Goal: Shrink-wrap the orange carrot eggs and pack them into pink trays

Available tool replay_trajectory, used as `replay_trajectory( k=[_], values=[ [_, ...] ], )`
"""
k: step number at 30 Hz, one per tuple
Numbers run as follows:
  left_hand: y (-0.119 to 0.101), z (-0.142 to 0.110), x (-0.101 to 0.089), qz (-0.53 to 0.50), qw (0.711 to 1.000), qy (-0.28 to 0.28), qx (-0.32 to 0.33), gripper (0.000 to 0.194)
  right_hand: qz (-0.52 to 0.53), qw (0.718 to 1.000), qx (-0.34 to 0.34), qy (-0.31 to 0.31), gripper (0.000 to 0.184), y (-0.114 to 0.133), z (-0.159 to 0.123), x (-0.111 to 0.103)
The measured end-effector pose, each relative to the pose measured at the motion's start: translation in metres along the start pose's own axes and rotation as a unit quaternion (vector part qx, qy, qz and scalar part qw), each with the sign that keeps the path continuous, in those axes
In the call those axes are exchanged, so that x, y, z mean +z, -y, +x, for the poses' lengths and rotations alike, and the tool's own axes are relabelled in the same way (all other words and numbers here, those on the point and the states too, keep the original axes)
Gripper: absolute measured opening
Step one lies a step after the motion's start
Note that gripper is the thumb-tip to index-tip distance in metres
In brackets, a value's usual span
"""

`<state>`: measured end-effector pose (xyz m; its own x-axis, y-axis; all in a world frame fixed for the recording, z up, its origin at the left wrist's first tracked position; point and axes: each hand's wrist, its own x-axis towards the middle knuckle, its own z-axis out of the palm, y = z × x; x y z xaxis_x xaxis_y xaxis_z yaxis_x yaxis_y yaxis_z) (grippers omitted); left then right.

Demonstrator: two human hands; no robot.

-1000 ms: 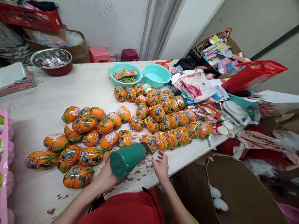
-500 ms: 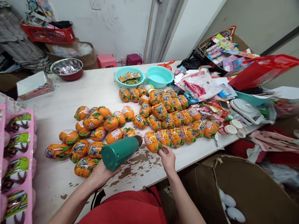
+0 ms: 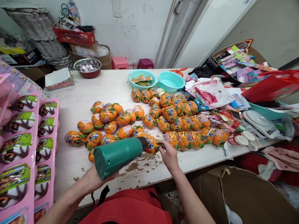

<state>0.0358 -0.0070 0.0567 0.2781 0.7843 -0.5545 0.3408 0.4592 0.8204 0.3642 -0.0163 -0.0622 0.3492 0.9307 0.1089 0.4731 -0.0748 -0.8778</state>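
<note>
My left hand (image 3: 104, 177) is wrapped under a green heat gun (image 3: 120, 154), whose dark nozzle points right; the gun covers most of the fingers. Right at the nozzle is an orange toy egg (image 3: 151, 145) with a printed label, partly hidden behind the tip. The fingers of my right hand (image 3: 168, 154) pinch this egg at its right end. To the right, a row of similar eggs (image 3: 184, 140) in clear film lies along the table. A looser heap of orange eggs (image 3: 108, 115) lies behind and left of the gun.
Pink trays of packed eggs (image 3: 45, 146) stand at the left. Two turquoise basins (image 3: 171, 81) sit at the back, one holding small packets. Paper cups (image 3: 238, 139) and clutter crowd the right. An open cardboard box (image 3: 247, 193) stands below the table's front edge.
The camera view has swung left, so things appear further right. The held egg has turned in my right hand and is now partly behind the heat gun's nozzle, which has come closer to it.
</note>
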Motion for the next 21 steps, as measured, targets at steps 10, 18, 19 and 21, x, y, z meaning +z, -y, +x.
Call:
replay_trajectory(
  k=[10,18,19,21],
  values=[
    [0.033,-0.015,-0.026,-0.065,0.996,0.024,-0.064,0.032,0.131,0.989,0.066,0.031,0.026,0.001,0.025,0.003],
    [0.033,-0.005,-0.014,-0.093,0.993,-0.050,-0.053,0.039,0.194,0.968,0.147,0.065,0.029,-0.016,0.039,0.031],
    [0.035,-0.006,-0.014,-0.075,0.994,-0.048,-0.066,0.039,0.193,0.968,0.153,0.053,0.030,-0.016,0.042,0.034],
    [0.040,-0.008,-0.011,-0.049,0.995,-0.031,-0.078,0.039,0.183,0.969,0.158,0.044,0.029,-0.014,0.046,0.041]
  ],
)
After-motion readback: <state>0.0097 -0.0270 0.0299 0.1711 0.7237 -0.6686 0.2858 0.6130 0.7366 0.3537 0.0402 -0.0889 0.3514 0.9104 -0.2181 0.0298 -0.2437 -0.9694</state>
